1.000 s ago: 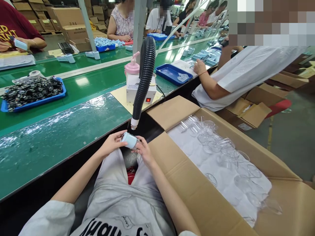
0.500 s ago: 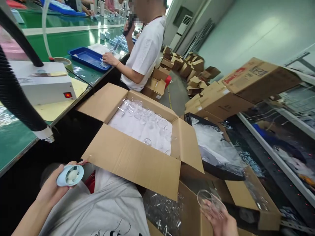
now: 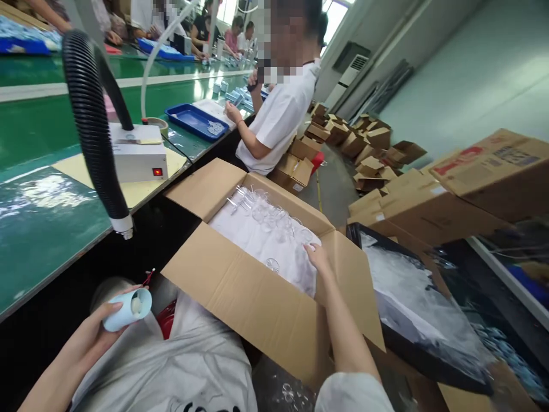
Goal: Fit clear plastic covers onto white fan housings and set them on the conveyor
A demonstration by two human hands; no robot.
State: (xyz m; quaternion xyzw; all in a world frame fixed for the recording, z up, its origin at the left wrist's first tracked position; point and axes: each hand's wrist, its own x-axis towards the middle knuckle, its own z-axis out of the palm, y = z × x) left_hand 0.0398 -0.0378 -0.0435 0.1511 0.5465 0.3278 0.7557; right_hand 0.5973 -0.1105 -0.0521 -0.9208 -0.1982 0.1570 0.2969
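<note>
One light-blue cylindrical fan housing (image 3: 121,313), grasped in the left hand (image 3: 100,326), thumb over its upper side. Open mouth faces the carton side; pale fan hub (image 3: 136,304) visible inside. Red and black wires (image 3: 148,278) stick out past the rim. Position: above the lap, off the bench, just outside the bench's near edge and left of the carton's nearest flap.

Right hand (image 3: 316,256): at the right-hand end of the open carton (image 3: 253,309), fingers bent, over the white liner (image 3: 242,236) and beside clear plastic parts (image 3: 274,218). Cannot tell whether it grips one. Most of these parts cluster along the carton's far edge; a single round one (image 3: 271,265) lies toward the near edge.

Bench (image 3: 38,240), green top: white machine (image 3: 139,163) on a yellow sheet (image 3: 139,195) near the near edge, red switch (image 3: 158,171) lit. Black corrugated hose (image 3: 89,114) arches over and ends in a metal nozzle (image 3: 124,230) by the bench edge. Farther along the same edge: blue tray (image 3: 191,119), small white pieces in its near right corner; co-worker in a white shirt (image 3: 278,123) beside it.

Writing: large red print on the upper right cardboard box (image 3: 472,166), unreadable; black lettering on the wearer's shirt (image 3: 210,407), cut off at bottom; white label (image 3: 297,187) on a carton behind the co-worker, too small to read.
</note>
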